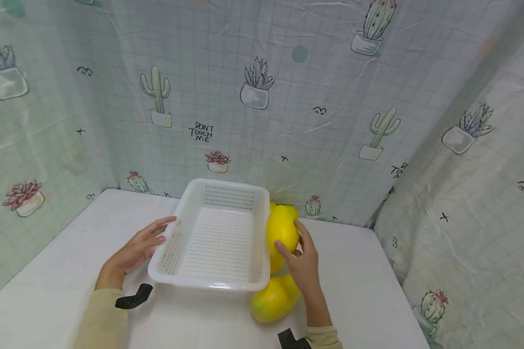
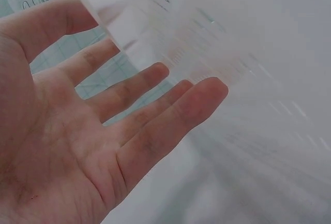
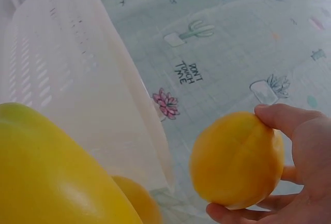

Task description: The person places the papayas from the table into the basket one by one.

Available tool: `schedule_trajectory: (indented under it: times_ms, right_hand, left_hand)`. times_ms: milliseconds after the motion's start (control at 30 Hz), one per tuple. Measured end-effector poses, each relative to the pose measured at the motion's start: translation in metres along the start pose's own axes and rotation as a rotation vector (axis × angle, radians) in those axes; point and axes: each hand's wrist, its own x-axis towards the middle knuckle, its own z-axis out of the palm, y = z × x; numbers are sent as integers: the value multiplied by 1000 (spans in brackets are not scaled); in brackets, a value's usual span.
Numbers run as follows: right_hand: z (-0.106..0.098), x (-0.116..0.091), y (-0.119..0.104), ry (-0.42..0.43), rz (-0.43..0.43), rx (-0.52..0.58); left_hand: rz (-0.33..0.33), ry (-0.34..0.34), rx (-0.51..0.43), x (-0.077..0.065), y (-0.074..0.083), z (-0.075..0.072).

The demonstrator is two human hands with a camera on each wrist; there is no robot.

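Observation:
A white perforated plastic basket [image 1: 209, 282] stands on the table with nothing inside. My left hand [image 1: 133, 253] is at its left side, fingers extended and nearly straight against the outer wall, as the left wrist view shows too. Beside the basket's right wall, my right hand [image 1: 305, 266] grips a large smooth yellow fruit [image 1: 282, 229] between thumb and fingers; its kind is unclear. In the right wrist view this fruit [image 3: 235, 162] appears raised, next to the basket rim. Another yellow fruit [image 1: 270, 303], greenish at one end, lies nearer me.
More yellow [image 1: 277, 264] shows below and behind the held fruit, partly hidden by it and the basket. The white table [image 1: 353, 291] ends at a cactus-print curtain [image 1: 288, 131] at the back and both sides.

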Motion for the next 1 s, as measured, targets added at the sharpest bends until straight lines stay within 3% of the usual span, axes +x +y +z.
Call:
schedule_trajectory:
  times_ms: [533,1000]
  right_hand:
    - [1,-3,2,0,-9,4]
    - [5,-6,-2,-27,-45,22]
  left_hand:
    - [-3,30,17,0,2,4]
    - [6,8,10,-1,-2,3]
